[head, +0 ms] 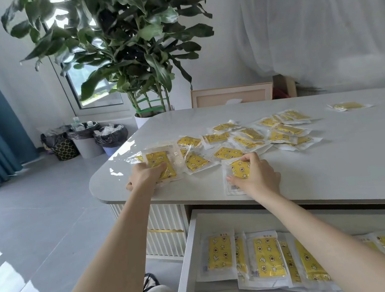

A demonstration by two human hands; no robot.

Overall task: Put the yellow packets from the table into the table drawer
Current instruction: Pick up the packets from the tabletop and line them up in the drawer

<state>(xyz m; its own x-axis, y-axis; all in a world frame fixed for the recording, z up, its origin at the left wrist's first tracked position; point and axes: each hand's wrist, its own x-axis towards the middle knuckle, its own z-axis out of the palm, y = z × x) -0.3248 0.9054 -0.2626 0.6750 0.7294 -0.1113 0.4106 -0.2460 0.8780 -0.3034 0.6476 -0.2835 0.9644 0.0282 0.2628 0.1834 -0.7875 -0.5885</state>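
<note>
Yellow packets (158, 160) near table (327, 191) edge, seemingly gripped by both hands (143, 178) (258, 177).

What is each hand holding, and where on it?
Left hand grips a yellow packet by its near end; right hand grips a second packet over its far edge.

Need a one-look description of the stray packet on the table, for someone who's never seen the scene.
Find the white table. Most yellow packets form an overlapping pile across its middle. The stray packet lies flat toward the far right, alone on bare tabletop, touching no other packet.
</note>
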